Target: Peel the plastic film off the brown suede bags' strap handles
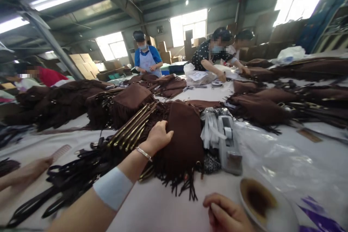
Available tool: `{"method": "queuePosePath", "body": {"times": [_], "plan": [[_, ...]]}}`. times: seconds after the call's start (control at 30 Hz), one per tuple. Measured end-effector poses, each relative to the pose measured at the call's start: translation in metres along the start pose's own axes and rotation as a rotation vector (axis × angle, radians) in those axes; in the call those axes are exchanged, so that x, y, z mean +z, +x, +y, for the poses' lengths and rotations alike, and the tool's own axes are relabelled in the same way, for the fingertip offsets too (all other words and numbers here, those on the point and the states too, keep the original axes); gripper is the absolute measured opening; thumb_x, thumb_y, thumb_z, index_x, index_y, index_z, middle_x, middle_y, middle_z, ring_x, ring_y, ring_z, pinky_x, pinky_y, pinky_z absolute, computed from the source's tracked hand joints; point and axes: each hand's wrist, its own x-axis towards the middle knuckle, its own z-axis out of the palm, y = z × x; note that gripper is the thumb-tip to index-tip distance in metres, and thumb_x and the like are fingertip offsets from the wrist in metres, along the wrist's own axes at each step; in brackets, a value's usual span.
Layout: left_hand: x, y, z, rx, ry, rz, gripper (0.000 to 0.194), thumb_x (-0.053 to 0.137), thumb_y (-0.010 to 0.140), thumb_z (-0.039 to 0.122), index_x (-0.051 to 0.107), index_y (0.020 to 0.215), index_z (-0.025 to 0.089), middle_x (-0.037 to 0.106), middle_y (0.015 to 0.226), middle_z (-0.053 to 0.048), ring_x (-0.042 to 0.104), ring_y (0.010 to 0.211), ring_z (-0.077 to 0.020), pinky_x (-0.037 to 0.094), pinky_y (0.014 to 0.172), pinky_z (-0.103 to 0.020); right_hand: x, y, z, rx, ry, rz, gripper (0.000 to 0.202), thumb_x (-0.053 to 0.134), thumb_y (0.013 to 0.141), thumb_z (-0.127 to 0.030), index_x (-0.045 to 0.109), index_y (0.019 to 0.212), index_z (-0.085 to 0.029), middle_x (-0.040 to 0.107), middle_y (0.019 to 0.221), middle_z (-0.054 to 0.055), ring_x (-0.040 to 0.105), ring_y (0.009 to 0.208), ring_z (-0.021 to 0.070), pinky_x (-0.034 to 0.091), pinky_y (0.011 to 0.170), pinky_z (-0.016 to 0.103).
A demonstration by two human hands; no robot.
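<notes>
My left hand [159,137] reaches out to a brown fringed bag [185,130] lying in front of me. Its fingers curl over the bag's left edge and are partly hidden, with the thumb on the upper side. To the left of that hand, several bags with gold-coloured metal frames [133,125] are stacked in a slanted row. My right hand [227,213] is low in the view, near a round dish with a dark brown stain [258,199]. Its fingers are curled together, and I cannot make out whether anything is between them.
A tape dispenser [230,145] stands right of the bag beside white strips [210,130]. Clear plastic sheeting [274,159] spreads to the right. Black straps [73,174] lie on the left, where another person's hand [35,168] holds a pink comb [61,152]. Co-workers stand across the table.
</notes>
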Motion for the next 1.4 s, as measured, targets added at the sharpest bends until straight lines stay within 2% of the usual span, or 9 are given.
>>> {"method": "queuePosePath", "body": {"times": [0.13, 0.27, 0.5, 0.67, 0.83, 1.03, 1.2, 1.3, 1.4], "plan": [[-0.005, 0.012, 0.018, -0.295, -0.391, -0.186, 0.030, 0.077, 0.060, 0.026, 0.066, 0.084, 0.013, 0.070, 0.087, -0.013, 0.066, 0.092, -0.0301, 0.051, 0.081, -0.037, 0.008, -0.005, -0.008, -0.082, -0.076, 0.072, 0.038, 0.061, 0.084, -0.052, 0.068, 0.094, -0.016, 0.060, 0.062, 0.001, 0.052, 0.056, 0.0116, 0.036, 0.053, 0.023], [-0.025, 0.011, 0.043, -0.268, -0.615, -0.253, 0.018, 0.068, 0.067, 0.024, 0.065, 0.084, 0.016, 0.071, 0.075, -0.007, 0.068, 0.074, -0.0217, 0.054, 0.067, -0.030, 0.011, -0.012, -0.006, -0.136, -0.102, 0.121, 0.036, 0.061, 0.084, -0.050, 0.068, 0.092, -0.015, 0.059, 0.062, 0.000, 0.051, 0.055, 0.0121, 0.036, 0.050, 0.023], [-0.114, -0.031, 0.062, -0.145, -1.187, -0.128, 0.026, 0.070, 0.064, 0.022, 0.066, 0.088, 0.016, 0.071, 0.073, -0.003, 0.066, 0.065, -0.0172, 0.054, 0.063, -0.028, 0.024, -0.011, -0.016, -0.231, -0.131, 0.205, 0.042, 0.068, 0.077, -0.054, 0.071, 0.093, -0.015, 0.061, 0.065, 0.002, 0.052, 0.057, 0.0138, 0.040, 0.053, 0.026], [-0.169, -0.080, 0.065, -0.075, -1.281, -0.128, 0.030, 0.073, 0.064, 0.021, 0.068, 0.093, 0.016, 0.072, 0.077, -0.003, 0.067, 0.067, -0.0175, 0.055, 0.065, -0.028, 0.060, -0.005, -0.054, -0.325, 0.182, 0.097, 0.044, 0.061, 0.084, -0.056, 0.070, 0.104, -0.019, 0.070, 0.101, 0.010, 0.062, 0.084, 0.0210, 0.046, 0.069, 0.032], [-0.211, -0.130, 0.047, -0.017, -1.234, -0.216, 0.047, 0.076, 0.062, 0.024, 0.067, 0.107, 0.019, 0.074, 0.094, -0.006, 0.070, 0.074, -0.0215, 0.057, 0.071, -0.032, 0.083, -0.005, -0.080, -0.301, 0.406, 0.127, 0.045, 0.069, 0.077, -0.056, 0.068, 0.106, -0.021, 0.070, 0.108, 0.008, 0.063, 0.084, 0.0185, 0.045, 0.066, 0.028], [-0.260, -0.178, 0.010, -0.124, -1.071, -0.200, 0.052, 0.081, 0.051, 0.026, 0.069, 0.101, 0.025, 0.074, 0.088, -0.003, 0.069, 0.069, -0.0228, 0.058, 0.064, -0.033, 0.101, -0.021, -0.103, -0.158, 0.515, -0.274, 0.065, 0.051, 0.079, -0.075, 0.062, 0.114, -0.021, 0.066, 0.120, 0.013, 0.064, 0.100, 0.0244, 0.049, 0.071, 0.031], [-0.285, -0.192, 0.008, -0.002, -0.806, -0.506, 0.046, 0.079, 0.055, 0.036, 0.072, 0.098, 0.021, 0.073, 0.088, -0.005, 0.067, 0.074, -0.0231, 0.055, 0.066, -0.031, 0.126, -0.030, -0.108, -0.171, 0.541, -0.247, 0.051, 0.057, 0.084, -0.062, 0.055, 0.125, -0.031, 0.071, 0.102, 0.003, 0.066, 0.079, 0.0190, 0.049, 0.066, 0.030], [-0.290, -0.195, 0.013, 0.145, -0.555, -0.714, 0.036, 0.072, 0.063, 0.033, 0.071, 0.095, 0.018, 0.071, 0.088, -0.003, 0.064, 0.075, -0.0195, 0.051, 0.064, -0.023, 0.124, -0.036, -0.107, -0.246, 0.636, -0.153, 0.052, 0.061, 0.085, -0.049, 0.050, 0.132, -0.033, 0.069, 0.112, 0.005, 0.065, 0.091, 0.0196, 0.050, 0.073, 0.031], [-0.288, -0.202, 0.012, 0.219, -0.323, -0.846, 0.024, 0.065, 0.063, 0.023, 0.070, 0.085, 0.017, 0.068, 0.079, 0.000, 0.059, 0.068, -0.0146, 0.044, 0.057, -0.018, 0.112, -0.047, -0.101, -0.337, 0.681, -0.084, 0.058, 0.062, 0.082, -0.053, 0.046, 0.136, -0.038, 0.067, 0.116, 0.005, 0.065, 0.090, 0.0181, 0.050, 0.076, 0.030]]}}
